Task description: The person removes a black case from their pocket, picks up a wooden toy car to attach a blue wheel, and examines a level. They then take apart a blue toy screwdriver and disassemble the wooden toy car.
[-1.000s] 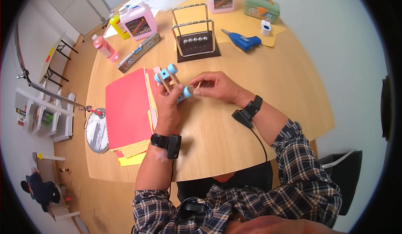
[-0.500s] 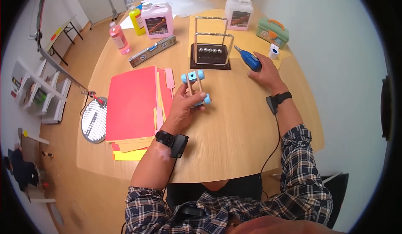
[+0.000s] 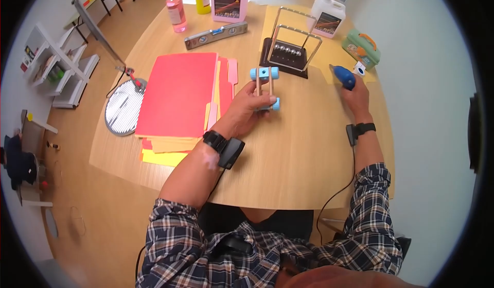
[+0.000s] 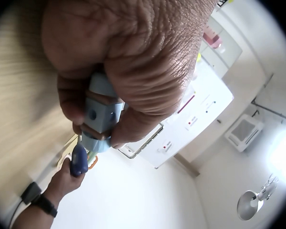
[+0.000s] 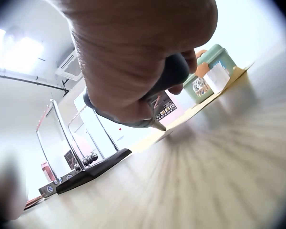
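In the head view my left hand grips a small frame of wooden sticks with light-blue end pieces, thumb across its near end. Close up in the left wrist view, a pale blue block with round holes sits between thumb and fingers. On the right side of the table my right hand holds a blue glue gun by its handle, nozzle pointing away and left. The right wrist view has its tapered nozzle low over the tabletop; the palm hides much of the body.
A Newton's cradle stands between and beyond the hands. Red folders lie stacked at left, with a spirit level behind. Near the glue gun are a white roll and a green toolbox. Bottles and jugs line the back.
My right hand has left the stick frame, moved right to the glue gun and closed round its handle, turning it slightly. My left hand keeps hold of the frame. The head view has shifted.
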Demonstrator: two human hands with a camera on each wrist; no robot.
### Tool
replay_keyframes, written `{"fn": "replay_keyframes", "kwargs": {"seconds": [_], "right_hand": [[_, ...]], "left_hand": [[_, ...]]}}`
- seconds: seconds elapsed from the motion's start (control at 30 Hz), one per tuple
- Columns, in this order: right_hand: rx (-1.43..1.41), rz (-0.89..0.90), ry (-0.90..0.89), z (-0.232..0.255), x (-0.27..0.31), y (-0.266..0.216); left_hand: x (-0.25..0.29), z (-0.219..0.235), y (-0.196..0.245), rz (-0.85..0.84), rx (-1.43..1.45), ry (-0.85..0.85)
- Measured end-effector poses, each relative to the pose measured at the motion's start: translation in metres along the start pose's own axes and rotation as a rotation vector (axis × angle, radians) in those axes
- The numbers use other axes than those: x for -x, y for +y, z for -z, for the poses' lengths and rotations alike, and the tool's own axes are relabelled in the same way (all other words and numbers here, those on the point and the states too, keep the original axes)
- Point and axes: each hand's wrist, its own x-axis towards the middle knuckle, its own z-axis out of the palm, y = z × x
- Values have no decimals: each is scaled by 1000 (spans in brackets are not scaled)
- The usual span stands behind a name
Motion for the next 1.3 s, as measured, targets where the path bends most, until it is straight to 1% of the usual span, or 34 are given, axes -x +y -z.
{"fn": "replay_keyframes", "kwargs": {"seconds": [0.07,0.13,0.17,0.2,0.23,0.27,0.3,0.33,0.37,0.4,0.43,0.47,0.5,0.53,0.57,0.6,0.67,0.7,0.73,0.77,0.8,0.83,0.87,0.93,0.97,1.03,1.07,1.13,1.17,1.3], "right_hand": [[-41,15,4,4,14,-2],[-91,-18,67,17,25,-8],[-156,-7,92,24,33,-15],[-171,-3,74,26,37,-22],[-363,-66,71,26,41,-26],[-555,-135,67,28,41,-38],[-652,-204,19,33,45,-52],[-662,-207,11,35,46,-67],[-805,-195,-73,36,45,-76],[-946,-181,-156,33,46,-84],[-954,-185,-160,27,49,-94],[-1109,-238,-178,20,52,-105],[-1266,-297,-189,12,54,-110],[-1268,-317,-167,5,61,-111],[-1322,-380,-234,-2,68,-108],[-1375,-438,-297,-8,73,-105],[-1475,-514,-348,-11,82,-107],[-1484,-507,-370,-11,82,-108],[-1483,-527,-340,-12,83,-107],[-1548,-540,-361,-13,83,-107],[-1617,-546,-386,-14,83,-107],[-1635,-580,-369,-16,82,-108],[-1649,-578,-351,-18,82,-106],[-1689,-566,-407,-21,80,-103],[-1699,-563,-394,-21,80,-104],[-1599,-549,-445,-21,83,-107],[-1601,-554,-431,-20,83,-108],[-1511,-533,-478,-18,83,-113],[-1530,-511,-471,-12,81,-119],[-1480,-523,-469,-15,81,-114]], "left_hand": [[1,-2,2,0,0,-39],[0,-6,4,8,2,7],[-1,-5,4,17,26,-8],[-1,-3,3,30,48,-14],[-2,-2,0,-18,69,-23],[-2,-1,0,-16,66,7],[-1,-1,2,-12,42,19],[-2,-1,3,-7,19,23],[-6,2,-1,-60,34,-4],[-9,5,-3,-58,33,5],[-11,9,-5,-78,-10,-3],[-12,10,-5,-93,-54,-15],[-15,12,-6,-80,-64,-13],[-13,12,-5,-119,1,-41],[-11,8,-5,-151,71,-76],[-11,6,-3,-124,65,-100],[-5,-2,5,-86,122,13],[-4,-4,4,-56,115,-5],[-3,-6,4,-47,114,49],[-2,-7,4,-43,108,104],[-2,-7,2,-27,93,91],[-2,-6,2,-32,83,94],[-1,-6,3,-40,72,99],[0,-6,4,-38,61,98],[0,-6,4,-37,60,116],[2,-6,4,-30,54,142],[2,-6,4,-21,48,133],[3,-5,4,-9,0,163],[3,-3,4,-14,-14,146],[3,-2,3,-2,-40,127]]}}
